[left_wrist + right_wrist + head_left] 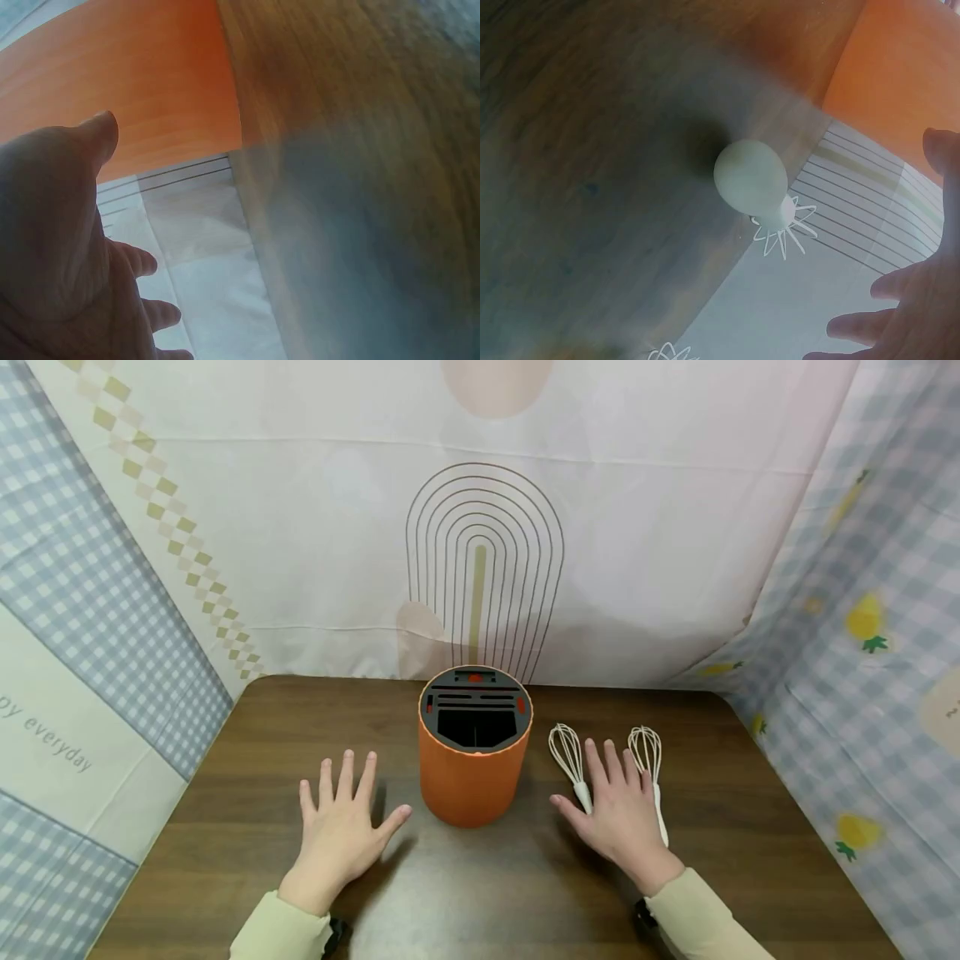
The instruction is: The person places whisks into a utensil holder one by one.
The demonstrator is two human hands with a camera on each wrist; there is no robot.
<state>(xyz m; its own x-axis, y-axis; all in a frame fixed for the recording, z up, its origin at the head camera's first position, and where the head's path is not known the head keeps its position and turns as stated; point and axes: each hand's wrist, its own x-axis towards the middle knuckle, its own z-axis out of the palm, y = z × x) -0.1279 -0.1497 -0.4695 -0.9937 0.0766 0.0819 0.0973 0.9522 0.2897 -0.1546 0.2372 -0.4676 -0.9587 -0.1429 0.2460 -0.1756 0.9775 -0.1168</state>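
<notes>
An orange round utensil holder with a black slotted top stands upright at mid-table. To its left my left hand is spread palm down, holding nothing; in the left wrist view its thumb shows in front of the orange wall. My right hand, fingers spread too, hovers over two white whisks. The left whisk lies with its wires pointing away from me, its handle end partly hidden by that hand. Beyond the hand's other side lies the right whisk. A whisk's rounded handle end is close in the right wrist view.
Brown wood-grain tabletop lies under everything. A pale printed cloth hangs along the back edge. Checked cloths rise on the left and right.
</notes>
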